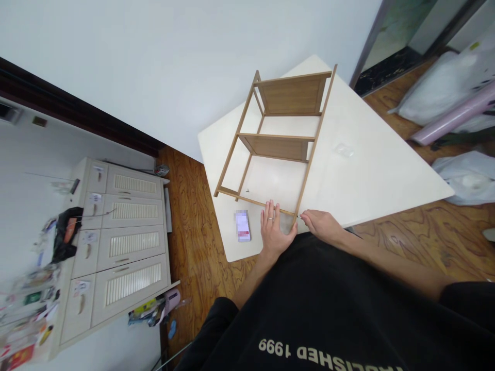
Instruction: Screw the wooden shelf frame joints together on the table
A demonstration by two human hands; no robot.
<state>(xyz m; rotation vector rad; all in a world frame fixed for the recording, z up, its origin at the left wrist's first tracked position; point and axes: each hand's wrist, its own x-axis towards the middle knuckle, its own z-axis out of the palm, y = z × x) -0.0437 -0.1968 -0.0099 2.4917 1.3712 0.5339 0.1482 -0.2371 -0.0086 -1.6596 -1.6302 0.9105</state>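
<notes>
A light-brown wooden two-tier shelf lies on the white table, its near end toward me. My left hand rests on the near bar, fingers stretched over it and thumb out toward the near right corner; a ring is on one finger. At that corner, outside the right-hand rail, the fingers of my right hand are closed on a small metal tool. Only a short shiny piece of it shows, against the wood, so its exact kind is hidden. A tiny dark piece, perhaps a screw, lies inside the frame.
Left of my left hand lies a phone with its screen lit. A small clear plastic bag sits on the table's right part. White cabinets stand at the left. Plastic-wrapped bundles and a pink roll are at the right.
</notes>
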